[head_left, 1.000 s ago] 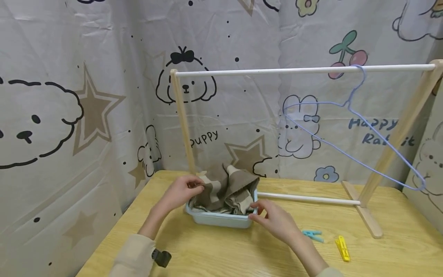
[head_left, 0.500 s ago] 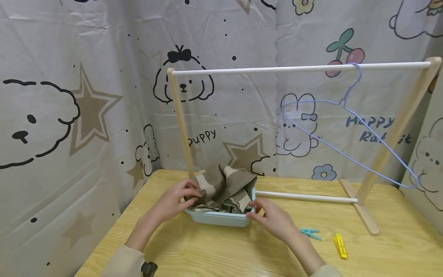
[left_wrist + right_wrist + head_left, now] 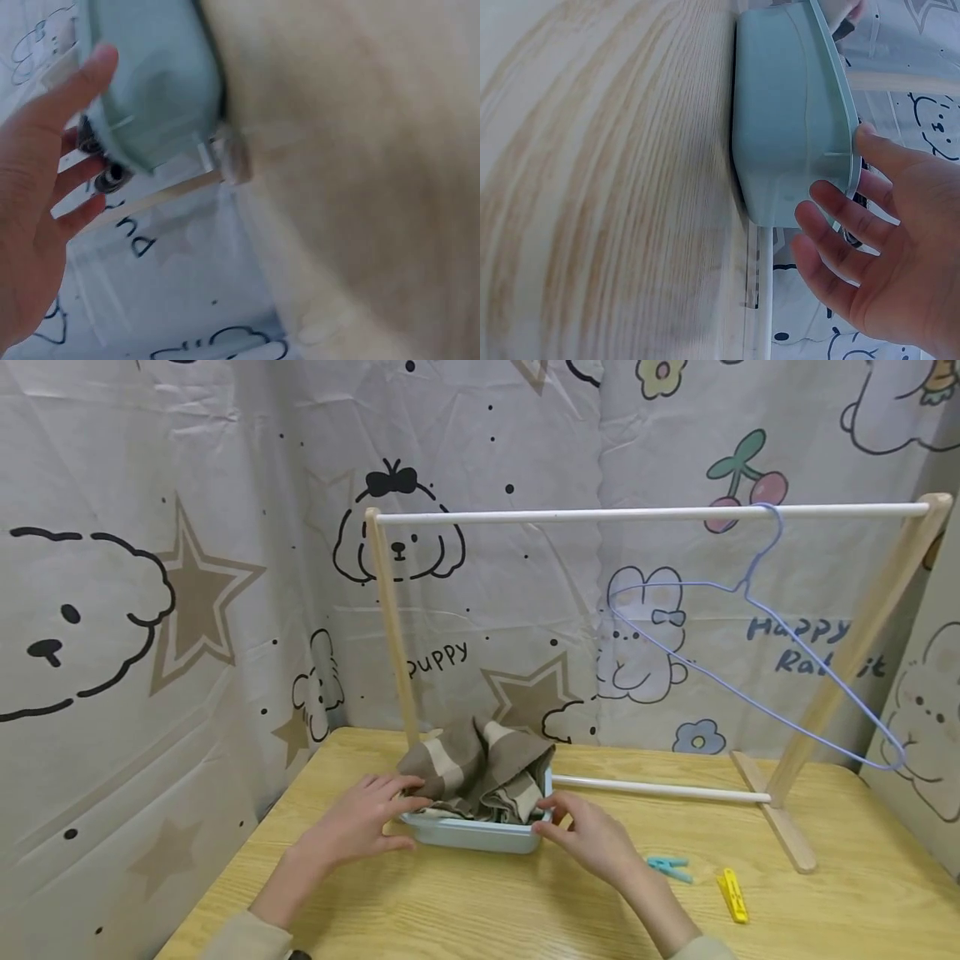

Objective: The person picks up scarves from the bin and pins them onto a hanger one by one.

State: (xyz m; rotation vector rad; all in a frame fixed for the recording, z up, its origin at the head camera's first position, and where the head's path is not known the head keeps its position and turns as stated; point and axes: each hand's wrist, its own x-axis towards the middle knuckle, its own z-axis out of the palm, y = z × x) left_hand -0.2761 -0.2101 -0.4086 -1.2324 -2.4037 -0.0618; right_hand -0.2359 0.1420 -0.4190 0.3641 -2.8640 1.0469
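A light blue plastic basin (image 3: 476, 837) sits on the table, with a brown and cream striped cloth (image 3: 450, 762) heaped inside and rising above the rim. At its left end is my left hand (image 3: 363, 820), fingers stretched over the rim by the cloth and thumb apart, below the rim. In the left wrist view, that thumb overlaps the basin's wall (image 3: 165, 71) and the fingers lie beyond the rim. My right hand (image 3: 596, 839) pinches the rim at the front right corner. The right wrist view shows its thumb at the rim of the basin (image 3: 780, 112), the other fingers loosely bent.
A wooden rack with a white top bar (image 3: 570, 516) stands behind the basin. From the bar hangs a blue-purple hanger (image 3: 795, 639). A teal clothespin (image 3: 670, 868) and a yellow clothespin (image 3: 732, 896) lie on the table (image 3: 480, 910) at right.
My left hand has let go of the cloth's edge and moved down and left to the basin's rim, its thumb spreading away. The right hand stays at the rim.
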